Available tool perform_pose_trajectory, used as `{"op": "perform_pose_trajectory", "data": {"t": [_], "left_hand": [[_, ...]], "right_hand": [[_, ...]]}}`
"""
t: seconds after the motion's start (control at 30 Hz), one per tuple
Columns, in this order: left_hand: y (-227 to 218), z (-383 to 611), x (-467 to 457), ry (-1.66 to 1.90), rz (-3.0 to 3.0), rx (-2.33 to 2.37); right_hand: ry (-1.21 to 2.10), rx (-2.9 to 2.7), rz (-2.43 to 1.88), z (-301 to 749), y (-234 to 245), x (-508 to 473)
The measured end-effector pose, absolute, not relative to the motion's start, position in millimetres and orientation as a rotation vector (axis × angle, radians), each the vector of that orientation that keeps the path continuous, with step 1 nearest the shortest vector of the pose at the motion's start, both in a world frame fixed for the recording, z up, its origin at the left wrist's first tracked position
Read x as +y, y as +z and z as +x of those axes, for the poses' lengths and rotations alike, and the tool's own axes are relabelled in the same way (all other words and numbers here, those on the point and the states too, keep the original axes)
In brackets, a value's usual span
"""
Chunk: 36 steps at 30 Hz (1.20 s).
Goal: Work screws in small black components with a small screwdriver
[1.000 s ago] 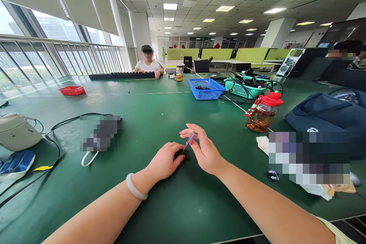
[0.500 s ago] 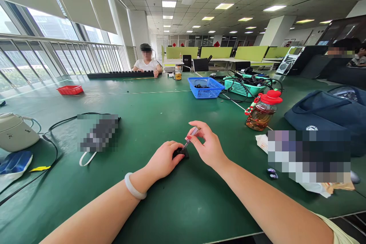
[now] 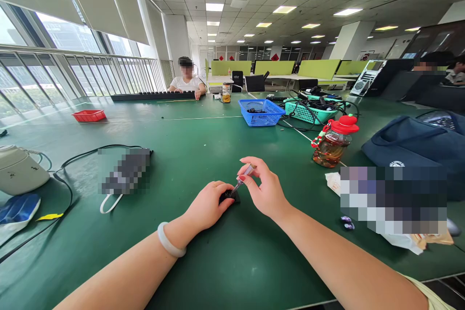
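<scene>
My left hand (image 3: 209,205) is closed on a small black part (image 3: 235,197), pressing it against the green table (image 3: 218,261). Its kind I cannot make out, since my fingers cover much of it. My right hand (image 3: 264,188) pinches a small screwdriver (image 3: 248,171) with a pale, see-through handle. The screwdriver leans to the upper right, and its thin shaft points down at the black part beside my left fingertips. Whether the tip sits in a screw is too small to tell.
A bottle with a red lid (image 3: 331,145) and a dark blue bag (image 3: 417,150) stand to the right. Farther back are a blue basket (image 3: 262,118), a green basket (image 3: 308,112) with cables and a red tray (image 3: 89,116). Across the table sits a person (image 3: 187,80).
The view has tilted very slightly. Both hands keep their places; the fingers of my right hand have shifted a little on the screwdriver's handle.
</scene>
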<state>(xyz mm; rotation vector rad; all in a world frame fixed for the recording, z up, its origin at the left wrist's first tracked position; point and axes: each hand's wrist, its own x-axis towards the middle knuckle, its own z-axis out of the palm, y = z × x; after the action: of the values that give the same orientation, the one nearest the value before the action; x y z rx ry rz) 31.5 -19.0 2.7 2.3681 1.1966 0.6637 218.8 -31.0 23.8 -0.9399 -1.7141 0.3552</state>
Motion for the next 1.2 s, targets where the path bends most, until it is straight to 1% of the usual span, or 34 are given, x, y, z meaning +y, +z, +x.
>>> {"op": "perform_pose_trajectory", "data": {"t": [0.33,0.6,0.87,1.2], "left_hand": [[2.8,31.7,-18.8,0.660,2.359,1.182],[2.0,31.6,-18.9,0.666,2.364,1.182],[3.4,31.6,-18.3,0.654,2.328,1.301],[1.0,29.7,-16.0,0.667,2.345,1.259]], "right_hand": [[0.365,-1.720,-0.921,219.6,24.1,-30.1],[0.470,-1.760,-0.851,223.3,24.1,-30.7],[0.418,-1.613,-0.913,222.4,23.0,-27.5],[0.403,-1.649,-0.891,222.1,23.5,-29.4]]}}
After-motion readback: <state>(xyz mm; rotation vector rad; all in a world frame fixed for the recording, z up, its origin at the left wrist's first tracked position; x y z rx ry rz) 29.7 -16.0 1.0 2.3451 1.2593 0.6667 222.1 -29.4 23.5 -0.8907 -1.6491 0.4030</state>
